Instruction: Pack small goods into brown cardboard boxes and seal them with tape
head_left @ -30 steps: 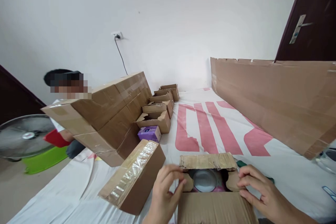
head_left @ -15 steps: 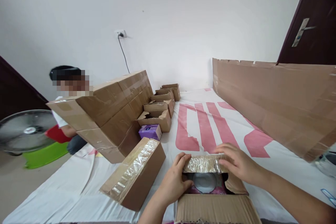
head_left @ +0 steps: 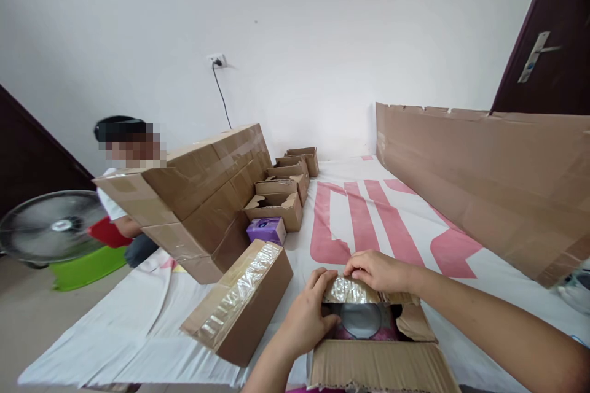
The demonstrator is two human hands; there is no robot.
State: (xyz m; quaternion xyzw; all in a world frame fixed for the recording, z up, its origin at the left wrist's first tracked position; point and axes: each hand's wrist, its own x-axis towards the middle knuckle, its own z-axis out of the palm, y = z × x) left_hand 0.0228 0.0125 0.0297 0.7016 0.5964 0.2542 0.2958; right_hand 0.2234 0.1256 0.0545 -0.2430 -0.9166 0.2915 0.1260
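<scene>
In front of me is an open cardboard box [head_left: 373, 363], its far flap covered with shiny clear tape. Through the opening shows a round greyish-white thing [head_left: 361, 320] set in something pink and patterned; I cannot tell its kind. My left hand [head_left: 308, 313] grips the box's left side, fingers over the far corner and thumb inside the opening. At the far taped flap, my right hand [head_left: 380, 271] has its fingers curled and pinches the edge. A closed, taped cardboard box [head_left: 244, 301] lies to the left of my left hand.
Stacked cartons [head_left: 203, 196] stand at the left beside several small open boxes [head_left: 281, 215] and a purple box [head_left: 266, 231]. A tall cardboard panel [head_left: 470, 166] runs along the right. Beyond the left edge are a person [head_left: 110, 196] and a fan [head_left: 46, 227].
My right hand has moved left along the box's far flap, and its fingers have curled in. The left hand keeps its place. The view has shifted slightly.
</scene>
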